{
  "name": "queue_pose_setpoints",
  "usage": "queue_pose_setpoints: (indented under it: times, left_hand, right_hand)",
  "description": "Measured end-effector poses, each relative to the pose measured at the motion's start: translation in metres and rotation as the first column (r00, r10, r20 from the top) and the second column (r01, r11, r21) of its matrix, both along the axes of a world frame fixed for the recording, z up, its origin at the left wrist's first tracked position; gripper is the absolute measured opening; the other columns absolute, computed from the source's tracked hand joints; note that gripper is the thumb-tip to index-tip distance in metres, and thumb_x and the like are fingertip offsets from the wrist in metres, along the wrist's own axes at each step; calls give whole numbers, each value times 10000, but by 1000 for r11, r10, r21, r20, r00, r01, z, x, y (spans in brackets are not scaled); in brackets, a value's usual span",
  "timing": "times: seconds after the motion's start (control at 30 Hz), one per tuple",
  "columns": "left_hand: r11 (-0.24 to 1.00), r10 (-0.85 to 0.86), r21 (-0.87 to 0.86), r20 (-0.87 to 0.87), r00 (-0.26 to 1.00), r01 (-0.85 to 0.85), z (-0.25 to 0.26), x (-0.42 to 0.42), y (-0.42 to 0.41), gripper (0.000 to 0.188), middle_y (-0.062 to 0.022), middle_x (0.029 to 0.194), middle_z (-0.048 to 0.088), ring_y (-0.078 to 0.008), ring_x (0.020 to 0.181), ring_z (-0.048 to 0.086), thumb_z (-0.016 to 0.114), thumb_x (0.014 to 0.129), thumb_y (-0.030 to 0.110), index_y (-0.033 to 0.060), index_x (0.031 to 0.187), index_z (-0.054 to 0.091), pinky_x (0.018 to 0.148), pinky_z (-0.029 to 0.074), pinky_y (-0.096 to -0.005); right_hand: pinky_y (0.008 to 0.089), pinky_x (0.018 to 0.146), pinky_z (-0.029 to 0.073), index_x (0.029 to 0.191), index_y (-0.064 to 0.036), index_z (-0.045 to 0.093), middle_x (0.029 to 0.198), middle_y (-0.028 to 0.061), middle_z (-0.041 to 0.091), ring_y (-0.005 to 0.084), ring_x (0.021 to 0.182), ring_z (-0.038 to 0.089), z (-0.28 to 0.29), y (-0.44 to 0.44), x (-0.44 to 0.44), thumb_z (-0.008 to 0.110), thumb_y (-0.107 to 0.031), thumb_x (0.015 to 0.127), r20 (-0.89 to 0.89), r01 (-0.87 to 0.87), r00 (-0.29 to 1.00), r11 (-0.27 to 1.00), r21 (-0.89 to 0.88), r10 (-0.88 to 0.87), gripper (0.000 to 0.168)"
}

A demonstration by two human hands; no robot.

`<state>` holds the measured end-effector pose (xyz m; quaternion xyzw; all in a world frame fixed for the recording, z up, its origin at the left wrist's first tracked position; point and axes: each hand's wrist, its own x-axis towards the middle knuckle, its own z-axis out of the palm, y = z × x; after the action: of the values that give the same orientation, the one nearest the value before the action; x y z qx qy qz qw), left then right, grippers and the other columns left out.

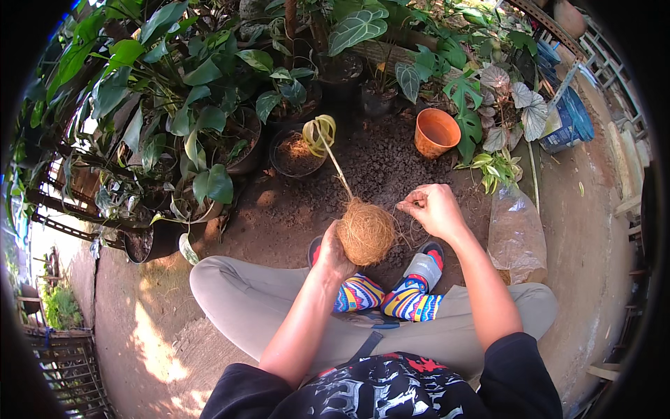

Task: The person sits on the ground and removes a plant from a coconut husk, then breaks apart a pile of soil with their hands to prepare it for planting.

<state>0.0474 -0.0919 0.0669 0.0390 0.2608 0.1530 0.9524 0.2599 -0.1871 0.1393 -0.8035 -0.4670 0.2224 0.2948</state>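
A round ball of brown coconut fibre (367, 233) rests in my left hand (335, 250), which cups it from its left and lower side. Out of its top grows a thin pale stem (339, 170), ending in curled yellow-green leaves (318, 135). To the right of the ball, my right hand (433, 209) pinches a fine thread between thumb and fingertips. Loose loops of this thread (413, 230) hang between the hand and the ball. Dark crumbled soil (392, 167) covers the ground just beyond.
An orange plastic pot (437, 133) stands tilted on the soil. Nearby is a black pot (297, 153) with some fibre inside. A clear plastic bag (517, 235) lies by my right knee. Potted foliage (209, 105) crowds the far and left sides; a blue bucket (570, 118) stands far right.
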Motion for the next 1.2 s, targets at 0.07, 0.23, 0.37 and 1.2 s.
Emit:
queue_pose_setpoints:
  times: [0.07,0.23,0.37,1.2]
  left_hand:
    - [1000,1,9,-43,999,-1,-4,-2,3,553,-203,1393,600,-389,1273,603,327,1059,413,55,1439,509,1053,498,-616]
    - [982,-4,179,-259,966,52,9,9,9,550,-208,1313,642,-361,1201,648,277,1080,404,24,1377,542,1019,534,-565]
    - [938,123,348,-324,938,-3,-7,17,8,508,-187,1246,670,-308,1121,682,326,1079,373,-8,1319,560,985,555,-490]
    - [841,334,461,-31,942,-283,-28,38,-24,584,-118,1384,566,-251,1256,587,711,989,267,130,1451,381,1070,504,-439]
  right_hand:
    - [291,625,506,867,37,752,726,75,721,85,626,600,7,4,1,845,-204,852,-136,-16,991,1000,-20,13,259]
    - [291,671,530,915,64,742,789,73,741,84,699,648,6,6,-6,791,-171,912,-408,38,912,999,-35,-49,240]
    - [255,717,529,938,83,731,845,52,746,73,770,656,-7,10,-26,731,-132,966,-531,188,831,982,-13,-166,216]
    - [385,688,558,952,82,701,875,222,673,345,777,704,7,-11,-95,671,31,904,58,147,981,913,380,-183,76]
